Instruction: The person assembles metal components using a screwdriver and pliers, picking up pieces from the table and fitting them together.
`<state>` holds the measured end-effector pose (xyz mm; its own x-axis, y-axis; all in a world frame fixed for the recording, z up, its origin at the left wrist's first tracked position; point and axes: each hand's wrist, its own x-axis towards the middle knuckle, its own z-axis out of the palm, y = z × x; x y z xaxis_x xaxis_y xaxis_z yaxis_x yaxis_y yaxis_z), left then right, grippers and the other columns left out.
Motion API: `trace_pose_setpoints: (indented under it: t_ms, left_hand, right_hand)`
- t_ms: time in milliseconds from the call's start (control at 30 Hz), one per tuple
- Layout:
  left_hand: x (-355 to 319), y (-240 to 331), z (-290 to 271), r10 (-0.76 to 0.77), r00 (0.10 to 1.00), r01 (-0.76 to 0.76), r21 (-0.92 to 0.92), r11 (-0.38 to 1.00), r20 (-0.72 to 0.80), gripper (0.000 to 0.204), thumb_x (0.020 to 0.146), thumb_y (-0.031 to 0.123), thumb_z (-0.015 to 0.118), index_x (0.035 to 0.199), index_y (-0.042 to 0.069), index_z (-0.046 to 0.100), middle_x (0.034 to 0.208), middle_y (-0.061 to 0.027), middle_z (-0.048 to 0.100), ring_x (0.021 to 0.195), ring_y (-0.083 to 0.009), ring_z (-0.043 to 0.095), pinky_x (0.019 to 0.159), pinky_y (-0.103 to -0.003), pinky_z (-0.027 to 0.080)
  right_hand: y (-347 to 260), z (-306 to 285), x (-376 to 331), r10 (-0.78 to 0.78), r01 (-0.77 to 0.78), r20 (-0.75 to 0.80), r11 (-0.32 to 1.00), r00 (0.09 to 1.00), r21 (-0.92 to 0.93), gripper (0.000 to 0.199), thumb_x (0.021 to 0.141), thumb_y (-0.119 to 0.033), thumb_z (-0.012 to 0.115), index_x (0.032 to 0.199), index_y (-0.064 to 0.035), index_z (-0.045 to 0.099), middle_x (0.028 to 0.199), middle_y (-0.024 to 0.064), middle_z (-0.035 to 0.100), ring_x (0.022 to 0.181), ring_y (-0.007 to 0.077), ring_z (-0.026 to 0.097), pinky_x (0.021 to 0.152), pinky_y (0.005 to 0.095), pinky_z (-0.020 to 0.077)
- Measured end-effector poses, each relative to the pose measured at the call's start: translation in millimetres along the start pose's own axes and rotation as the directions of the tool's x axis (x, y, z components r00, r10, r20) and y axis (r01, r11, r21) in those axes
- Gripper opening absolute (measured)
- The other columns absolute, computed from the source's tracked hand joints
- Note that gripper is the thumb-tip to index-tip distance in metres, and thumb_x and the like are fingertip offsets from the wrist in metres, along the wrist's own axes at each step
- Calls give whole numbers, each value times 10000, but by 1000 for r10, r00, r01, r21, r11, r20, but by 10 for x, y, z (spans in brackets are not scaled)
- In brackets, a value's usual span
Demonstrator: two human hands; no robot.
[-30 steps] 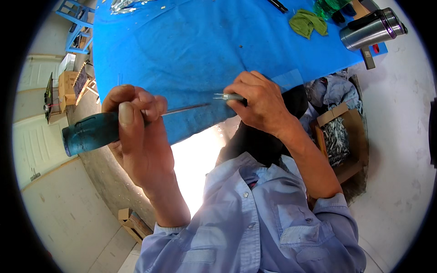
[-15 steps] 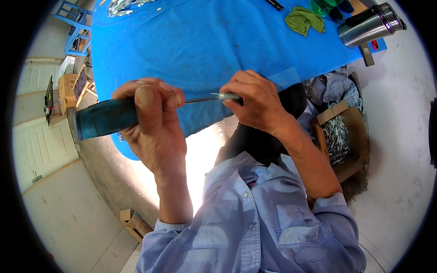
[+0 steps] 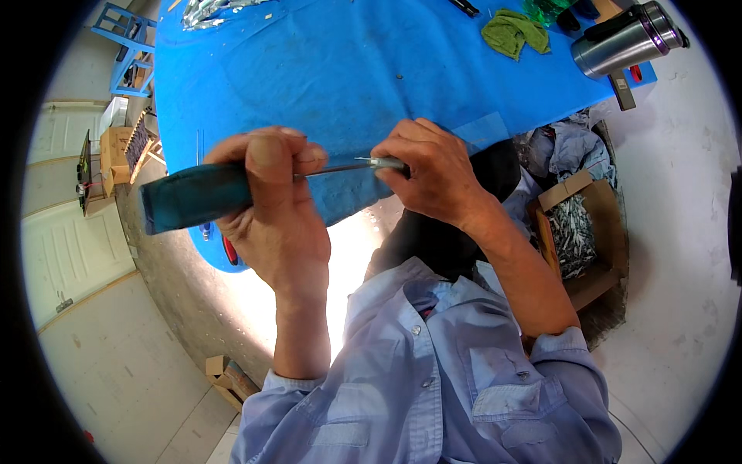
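Note:
My left hand [image 3: 282, 209] is closed around a screwdriver-like tool [image 3: 195, 199] with a thick, dark teal handle and a thin metal shaft. The shaft points right and a little upward, toward my right hand [image 3: 437, 170]. That hand is closed, pinching a small greyish metal piece [image 3: 388, 163] between thumb and fingers. The shaft's end meets this piece or lies right beside it; its exact tip is hard to make out. Most of the small piece is hidden by my fingers. Both hands are in the air over the near edge of the blue-covered table [image 3: 309, 77].
At the table's far right are a steel travel mug [image 3: 622, 45] and a green cloth [image 3: 515, 33]. Silvery strips [image 3: 212, 11] lie at the far left. Beside my right forearm, a cardboard box [image 3: 608, 224] holds many metallic pieces. A blue stool [image 3: 124, 46] stands beyond the table's left side.
My left hand has shifted right with the tool, bringing the handle closer to my right hand. My right hand, holding the small metal piece, has hardly moved.

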<state>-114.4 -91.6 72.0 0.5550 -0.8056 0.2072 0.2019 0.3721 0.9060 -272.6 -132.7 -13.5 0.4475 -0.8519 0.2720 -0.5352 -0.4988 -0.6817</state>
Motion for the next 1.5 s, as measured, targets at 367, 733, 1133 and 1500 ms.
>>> trace_pose_setpoints:
  t_ms: [367,733,1133,1500]
  left_hand:
    - [-160,-78,129,154,976,-180,175,968,155,193,1000,173,734,1003,41,594,773,-95,662,650,-155,619,614,-317,552]
    - [-183,-91,186,100,988,-114,120,986,121,164,992,150,714,996,49,585,717,-90,664,626,-145,622,596,-332,542]
    - [-166,-74,132,48,994,-53,52,997,94,120,947,78,780,1015,29,694,816,-88,706,762,-155,685,745,-270,543]
    - [-192,-397,-91,313,934,-352,307,884,171,286,895,78,808,1127,-9,667,1017,-101,716,962,-178,686,855,-303,532]
  right_hand:
    - [-8,10,-2,-11,11,-39,1000,999,-10,162,732,-62,836,857,-86,736,874,43,653,844,263,641,712,398,522]
    - [-14,20,-15,-24,23,-28,999,999,-39,160,766,-106,830,893,-101,732,893,44,650,868,272,639,741,416,526]
    - [-511,-685,237,43,7,-81,844,996,536,370,931,-286,747,1185,-19,714,1102,147,713,918,255,685,740,378,548]
    - [-1301,-564,589,-258,286,-151,934,954,214,325,784,-276,814,919,-31,648,819,155,674,856,395,673,806,464,516]
